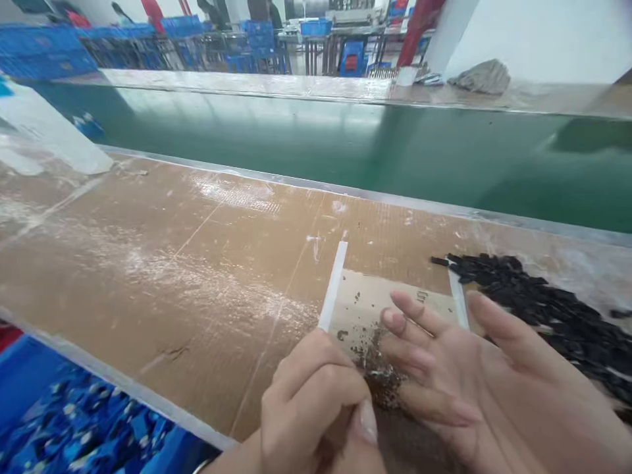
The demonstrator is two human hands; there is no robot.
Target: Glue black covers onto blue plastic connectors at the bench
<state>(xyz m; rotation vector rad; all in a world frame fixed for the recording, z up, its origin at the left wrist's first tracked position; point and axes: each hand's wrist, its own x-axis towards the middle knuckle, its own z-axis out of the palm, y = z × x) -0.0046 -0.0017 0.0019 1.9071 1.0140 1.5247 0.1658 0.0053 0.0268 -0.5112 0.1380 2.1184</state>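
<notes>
My left hand (pixel 318 401) is closed above the bench, thumb pressed against the curled fingers. Whatever it may hold is hidden inside. Beside it on the right, my right hand (pixel 474 388) is turned palm up with its fingers apart, and nothing shows in it. Under both hands lies a cardboard patch (pixel 365 296) with strips of white tape (pixel 334 283) along its sides. Dark crumbs and a worn brown spot show on the patch between the hands. To the right, a heap of small black pieces (pixel 538 296) reaches behind my right hand.
A blue bin (pixel 24 368) full of small blue and white pieces stands below the bench edge at lower left. Beyond the brown bench top (pixel 172 263) runs a green conveyor belt (pixel 296 138). White sheets (pixel 54 128) lie at left. Blue crates (pixel 44 52) and people are farther back.
</notes>
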